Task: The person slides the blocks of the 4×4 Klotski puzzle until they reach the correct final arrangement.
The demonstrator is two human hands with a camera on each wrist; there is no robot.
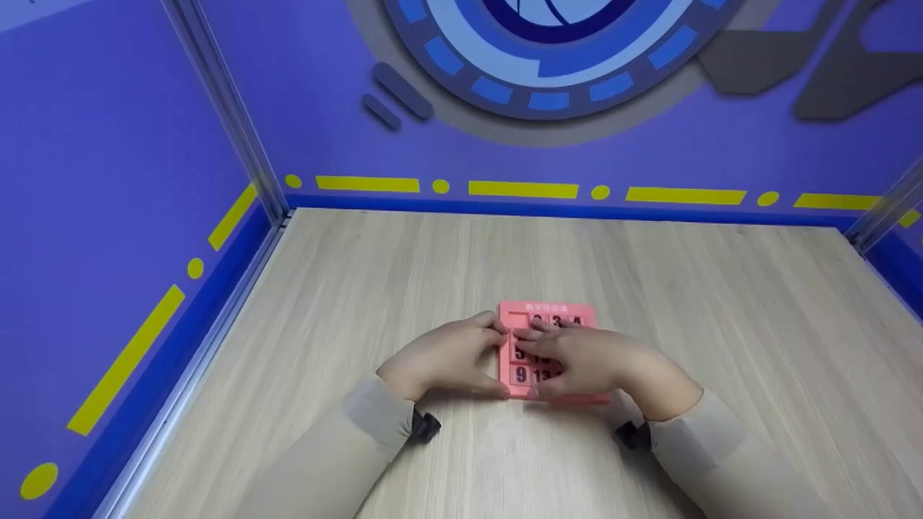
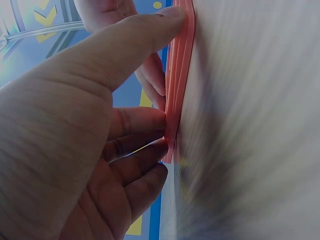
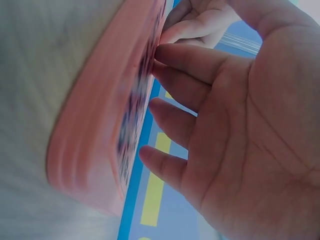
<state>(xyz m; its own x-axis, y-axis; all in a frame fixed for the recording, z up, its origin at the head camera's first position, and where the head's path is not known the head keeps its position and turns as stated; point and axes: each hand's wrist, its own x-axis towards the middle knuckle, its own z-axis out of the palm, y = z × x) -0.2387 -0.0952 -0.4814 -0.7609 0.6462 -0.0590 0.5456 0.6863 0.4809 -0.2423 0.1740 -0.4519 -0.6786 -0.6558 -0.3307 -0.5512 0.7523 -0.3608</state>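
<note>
A pink number slide puzzle (image 1: pixel 548 306) lies flat on the table, its black-numbered tiles partly hidden under the right hand. In its far left corner a gap shows beside the top row of tiles. My left hand (image 1: pixel 451 357) holds the puzzle's left side, thumb by the near corner and fingers farther up the edge. In the left wrist view, that thumb and the fingertips meet the puzzle's pink side (image 2: pixel 175 95). My right hand (image 1: pixel 584 357) reaches over the tiles (image 3: pixel 131 120) with fairly straight fingers, its fingertips at the left columns.
The wood-grain table (image 1: pixel 404 267) extends around the puzzle on all sides. Blue-purple panels (image 1: pixel 130 180) with yellow marks stand along its left and back edges. A dark wrist mount (image 1: pixel 425 427) sits at the left cuff, another (image 1: pixel 633 435) at the right.
</note>
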